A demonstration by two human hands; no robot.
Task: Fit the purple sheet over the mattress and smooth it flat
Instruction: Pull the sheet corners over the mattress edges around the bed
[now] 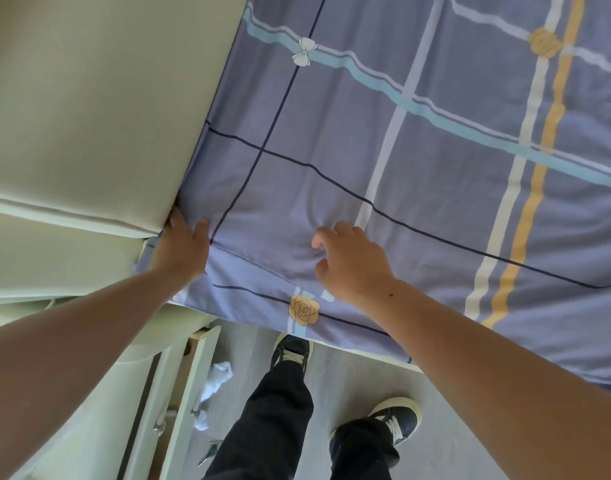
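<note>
Left grip, released and flat, presses the purple sheet at the corner beside the headboard. Right grip, fingers curled, pinches wrinkled cloth. The checked sheet lies spread over the bed.

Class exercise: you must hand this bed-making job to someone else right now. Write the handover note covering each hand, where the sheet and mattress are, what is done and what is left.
Left hand: fingers straight, pressing the purple checked sheet at the bed corner beside the cream padded headboard.
Right hand: fingers curled, pinching a pucker of sheet just right of that corner.
Mattress: hidden under the sheet.
Done: the sheet is spread over the top and hangs over the near edge.
Left: probably seat this corner, then smooth the creases around the right hand and further right.
</note>
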